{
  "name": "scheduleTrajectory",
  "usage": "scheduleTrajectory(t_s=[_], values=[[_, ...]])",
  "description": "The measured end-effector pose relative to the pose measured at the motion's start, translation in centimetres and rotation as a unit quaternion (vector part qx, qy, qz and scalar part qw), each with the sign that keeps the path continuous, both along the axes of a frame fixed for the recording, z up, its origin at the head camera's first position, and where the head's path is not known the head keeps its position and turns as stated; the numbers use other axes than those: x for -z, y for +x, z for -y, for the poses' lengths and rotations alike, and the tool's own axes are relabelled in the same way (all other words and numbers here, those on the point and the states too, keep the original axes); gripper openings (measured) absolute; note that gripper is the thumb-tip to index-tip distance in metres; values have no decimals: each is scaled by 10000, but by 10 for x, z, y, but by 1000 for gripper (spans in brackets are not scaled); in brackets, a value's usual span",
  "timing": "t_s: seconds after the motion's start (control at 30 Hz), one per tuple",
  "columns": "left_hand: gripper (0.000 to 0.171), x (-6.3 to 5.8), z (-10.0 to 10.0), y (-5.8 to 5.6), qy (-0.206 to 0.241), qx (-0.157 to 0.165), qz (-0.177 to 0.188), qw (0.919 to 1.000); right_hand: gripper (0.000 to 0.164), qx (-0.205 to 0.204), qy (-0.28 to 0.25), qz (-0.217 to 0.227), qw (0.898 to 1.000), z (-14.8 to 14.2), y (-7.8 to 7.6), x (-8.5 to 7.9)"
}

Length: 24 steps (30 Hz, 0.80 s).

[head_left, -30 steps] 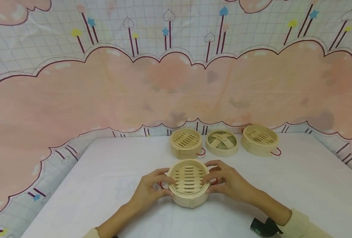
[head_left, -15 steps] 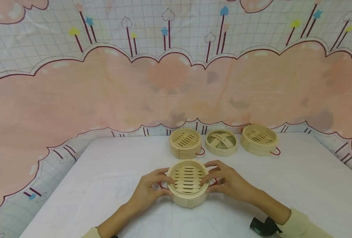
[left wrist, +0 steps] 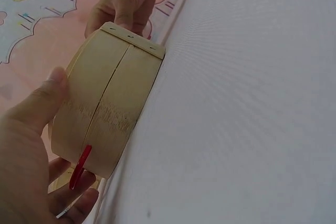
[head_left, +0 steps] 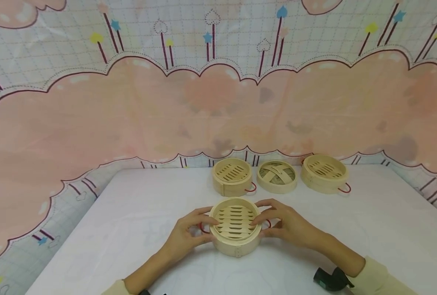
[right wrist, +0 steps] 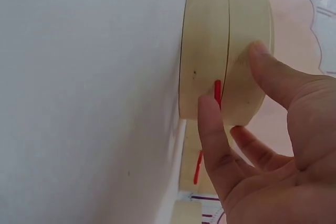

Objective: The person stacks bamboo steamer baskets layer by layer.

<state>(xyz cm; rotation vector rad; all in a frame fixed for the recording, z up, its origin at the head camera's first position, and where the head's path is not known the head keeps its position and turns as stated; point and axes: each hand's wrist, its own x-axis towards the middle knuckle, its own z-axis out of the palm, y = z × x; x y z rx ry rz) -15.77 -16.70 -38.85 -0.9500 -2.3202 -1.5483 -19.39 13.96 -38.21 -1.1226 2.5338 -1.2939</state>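
A round bamboo steamer basket (head_left: pixel 237 248) with a slotted base and red loop handles stands on the white table in the head view. My left hand (head_left: pixel 189 227) holds its left side, index fingertip over the rim and thumb at the outer wall. From the opposite side my right hand (head_left: pixel 286 225) grips it in much the same way. In the left wrist view the left thumb (left wrist: pixel 44 95) lies against the basket wall, with the other fingers near the red handle (left wrist: pixel 80 167). The right wrist view shows the right thumb (right wrist: pixel 268 66) on the wall and a finger by the red handle (right wrist: pixel 217 93).
Behind the held basket, another slotted steamer basket (head_left: pixel 231 186), a woven steamer lid (head_left: pixel 276 186) and a further slotted basket (head_left: pixel 323 184) stand in a row at the table's (head_left: pixel 148 188) back. A patterned cloth (head_left: pixel 167 119) hangs beyond them.
Both thumbs have drawn back slightly along the basket's sides. The basket stays in place between the hands; the head view shifts a little.
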Motion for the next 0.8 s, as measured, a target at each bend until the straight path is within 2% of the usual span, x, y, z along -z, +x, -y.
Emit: scheduleTrajectory(t_s=[0.27,0.47,0.67,0.8], values=[[34,27,7,-14,-42,-155,-228,9996,42,-197,32,199,9996,-3,-7,-1],[32,25,8,-13,-93,-221,-336,9991,49,-310,35,443,9985,-4,-11,-3],[32,29,8,-18,-51,-86,-469,9989,44,-306,117,224,9992,-7,-15,-5],[33,30,8,-17,-9,-57,-364,9993,35,-63,160,25,9998,-8,-21,-8]])
